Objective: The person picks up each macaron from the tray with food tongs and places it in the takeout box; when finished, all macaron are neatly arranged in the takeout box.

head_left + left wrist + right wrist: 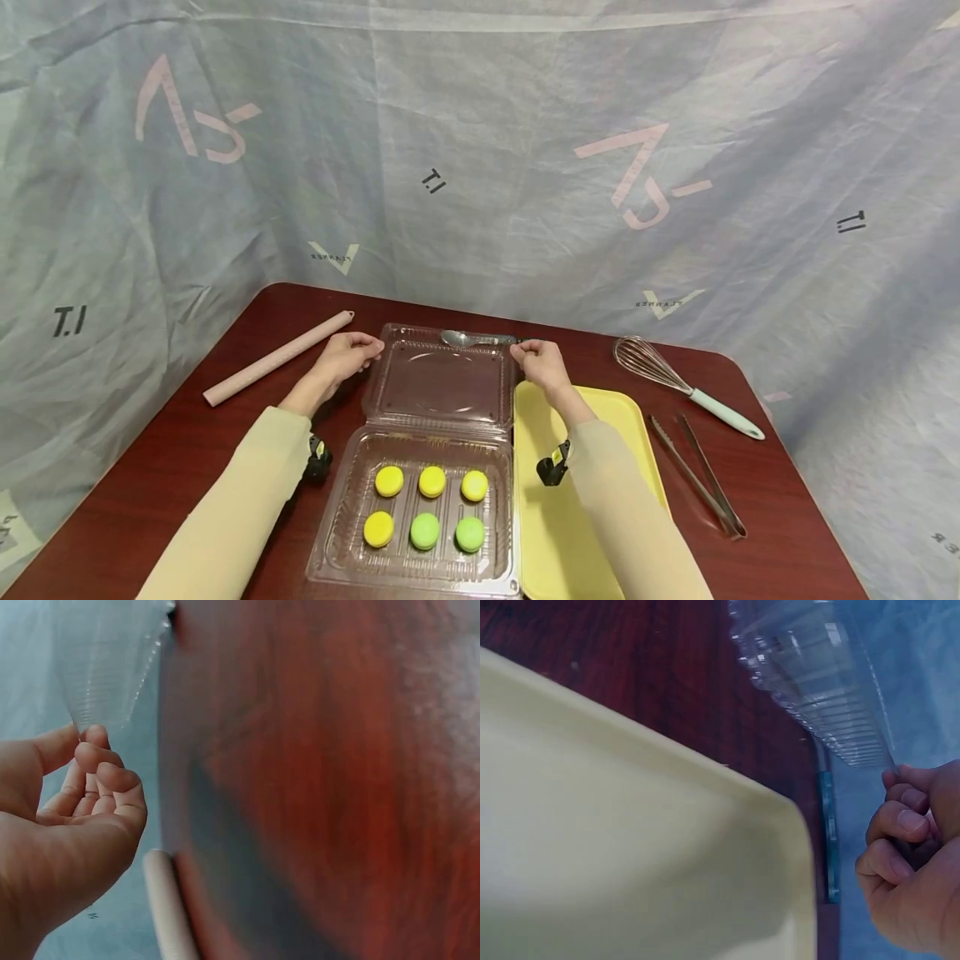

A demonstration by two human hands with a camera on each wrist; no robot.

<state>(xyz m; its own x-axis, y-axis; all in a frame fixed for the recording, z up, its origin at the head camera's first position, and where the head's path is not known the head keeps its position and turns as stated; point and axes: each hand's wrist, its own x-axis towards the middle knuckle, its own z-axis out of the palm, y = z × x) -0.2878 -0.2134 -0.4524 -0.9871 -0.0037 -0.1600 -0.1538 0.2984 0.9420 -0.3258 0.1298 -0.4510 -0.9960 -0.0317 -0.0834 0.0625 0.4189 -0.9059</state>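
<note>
A clear plastic clamshell box point(337, 533) stands in the middle of the table, its lid point(442, 383) folded back and raised off the tabletop at the far edge. Inside the base sit two rows of macarons, yellow ones point(432, 482) and two green ones point(424, 531). My left hand point(347, 357) pinches the lid's far left corner between thumb and index finger, as the left wrist view confirms. The far right corner is pinched by my right hand point(543, 363), whose other fingers curl below in the right wrist view. Through the lid shows a spoon point(459, 338).
A yellow tray point(540, 517) lies right of the box, under my right forearm. Further right are a whisk point(652, 363) and metal tongs point(705, 479). A pale rolling pin point(277, 358) lies at the left. Grey cloth point(480, 167) hangs behind the table point(150, 467).
</note>
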